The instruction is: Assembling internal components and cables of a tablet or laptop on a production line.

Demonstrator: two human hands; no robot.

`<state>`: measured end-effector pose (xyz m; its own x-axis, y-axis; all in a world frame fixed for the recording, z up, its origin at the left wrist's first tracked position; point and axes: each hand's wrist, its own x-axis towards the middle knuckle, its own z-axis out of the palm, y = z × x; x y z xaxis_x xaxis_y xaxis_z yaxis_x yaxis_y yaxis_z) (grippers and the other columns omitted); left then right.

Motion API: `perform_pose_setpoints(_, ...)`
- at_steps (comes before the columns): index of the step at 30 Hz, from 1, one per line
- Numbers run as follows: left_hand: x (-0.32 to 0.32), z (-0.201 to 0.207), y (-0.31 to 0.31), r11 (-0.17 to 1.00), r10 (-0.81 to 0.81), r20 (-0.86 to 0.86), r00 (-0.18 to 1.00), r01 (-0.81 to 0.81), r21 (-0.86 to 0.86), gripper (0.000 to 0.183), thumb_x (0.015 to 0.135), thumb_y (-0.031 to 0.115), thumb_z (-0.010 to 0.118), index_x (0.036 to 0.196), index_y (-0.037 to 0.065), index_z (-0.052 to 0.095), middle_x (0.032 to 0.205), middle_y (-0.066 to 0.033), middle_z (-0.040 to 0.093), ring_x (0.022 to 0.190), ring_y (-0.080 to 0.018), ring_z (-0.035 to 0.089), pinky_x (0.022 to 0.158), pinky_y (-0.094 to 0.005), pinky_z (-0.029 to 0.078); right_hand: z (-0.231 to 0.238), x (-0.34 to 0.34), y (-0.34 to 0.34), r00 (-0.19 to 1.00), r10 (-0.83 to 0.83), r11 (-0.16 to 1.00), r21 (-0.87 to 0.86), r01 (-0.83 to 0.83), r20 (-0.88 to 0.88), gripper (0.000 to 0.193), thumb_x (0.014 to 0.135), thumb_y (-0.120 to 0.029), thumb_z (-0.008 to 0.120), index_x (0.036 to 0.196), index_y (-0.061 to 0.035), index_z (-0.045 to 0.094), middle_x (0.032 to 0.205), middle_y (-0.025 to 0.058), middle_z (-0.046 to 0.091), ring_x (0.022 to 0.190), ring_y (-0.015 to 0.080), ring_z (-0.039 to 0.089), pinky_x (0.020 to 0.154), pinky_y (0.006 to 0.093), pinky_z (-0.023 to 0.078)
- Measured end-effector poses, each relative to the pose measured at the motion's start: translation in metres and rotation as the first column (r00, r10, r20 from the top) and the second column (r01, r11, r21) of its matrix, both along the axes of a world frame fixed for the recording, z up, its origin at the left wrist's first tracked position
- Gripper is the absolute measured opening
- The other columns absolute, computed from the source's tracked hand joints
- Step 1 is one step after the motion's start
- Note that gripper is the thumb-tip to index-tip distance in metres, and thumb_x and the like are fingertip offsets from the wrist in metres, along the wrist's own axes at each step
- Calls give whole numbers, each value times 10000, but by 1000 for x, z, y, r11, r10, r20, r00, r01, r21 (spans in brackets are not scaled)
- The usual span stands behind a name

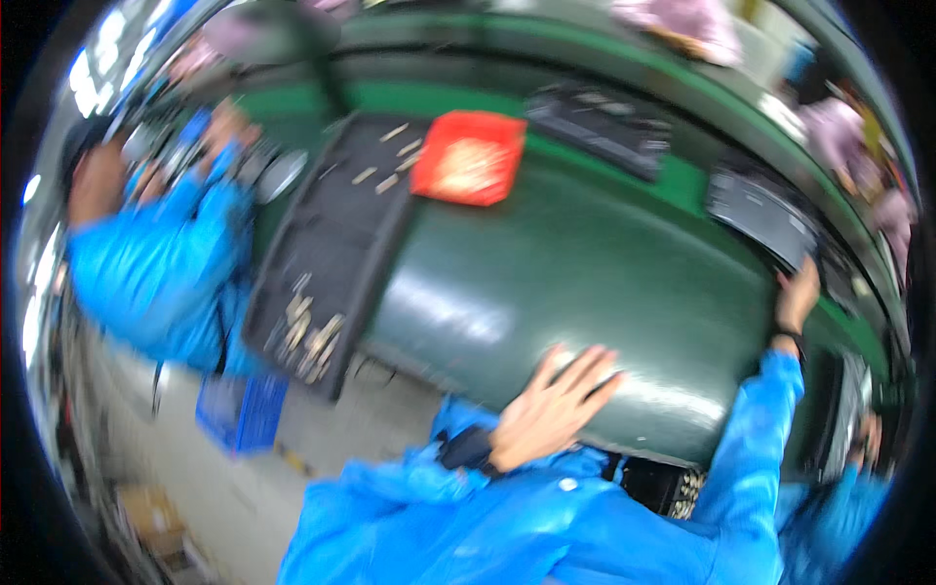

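Note:
My left hand (558,405) is held flat over the near edge of the green tabletop (556,263), its fingers spread with nothing in them. Whether it touches the surface I cannot tell. Stretched far out to the right, my right hand (799,292) grips the near corner of a flat grey tray (765,216). Part of that hand's grip is hidden and blurred. Left of centre lies a long black tray (327,219) with several small pale strip-like pieces (312,336) in it. Beside its far end is a red bin (470,156) filled with pale pieces.
Another black tray (600,127) with small parts lies at the back. A co-worker in a blue sleeve (161,258) works at the left; another blue-sleeved person's hand (866,439) shows at the far right. A blue crate (241,414) stands on the floor. People in pink sit across the bench.

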<state>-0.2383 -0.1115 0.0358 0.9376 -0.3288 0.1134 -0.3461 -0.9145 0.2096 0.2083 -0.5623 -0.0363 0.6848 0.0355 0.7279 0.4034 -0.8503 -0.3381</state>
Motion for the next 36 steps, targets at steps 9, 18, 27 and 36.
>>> perform_pose_setpoints(9, -62, 52, 91, 635, 257, -271, 928, -374, -676, 360, 892, 347, 761, 1149, 95, 765, 1015, -137, 770, 934, -291, 737, 856, -423, 548, -1, -255, 25, 803, 444, 540, 834, 116, -399, 532, 1063, -363, 571, 1457, -7, 539, 1373, 110, 601, 784, 130, 593, 556, 264, 463)
perform_pose_setpoints(18, -154, 20, 279, 364, 924, 240, 297, -873, -323, 317, 870, 244, 796, 1074, 4, 761, 1124, -203, 716, 935, -326, 705, 813, -419, 548, 17, -301, 48, 905, 118, 949, 315, 18, -408, 451, 1101, -279, 515, 1315, 109, 599, 1270, 197, 680, 1118, 237, 620, 1024, 349, 463)
perform_pose_setpoints(27, -135, 27, 288, 368, 916, 68, 396, -756, -542, 215, 887, 144, 775, 1035, -12, 766, 835, -100, 769, 765, -145, 722, 722, -289, 552, -15, -284, 31, 944, -17, 905, 396, 154, -330, 516, 1101, -332, 501, 1354, 113, 569, 1326, 218, 651, 1182, 262, 609, 1067, 356, 436)
perform_pose_setpoints(36, -29, 98, 208, 208, 695, 190, 694, 58, -976, 309, 979, 27, 696, 1270, -20, 605, 993, -95, 724, 865, -151, 716, 769, -289, 602, 126, -324, 169, 936, 312, 862, 463, -207, -162, 452, 1091, -270, 511, 1444, 10, 547, 1458, 180, 575, 1328, 252, 549, 1126, 394, 413)
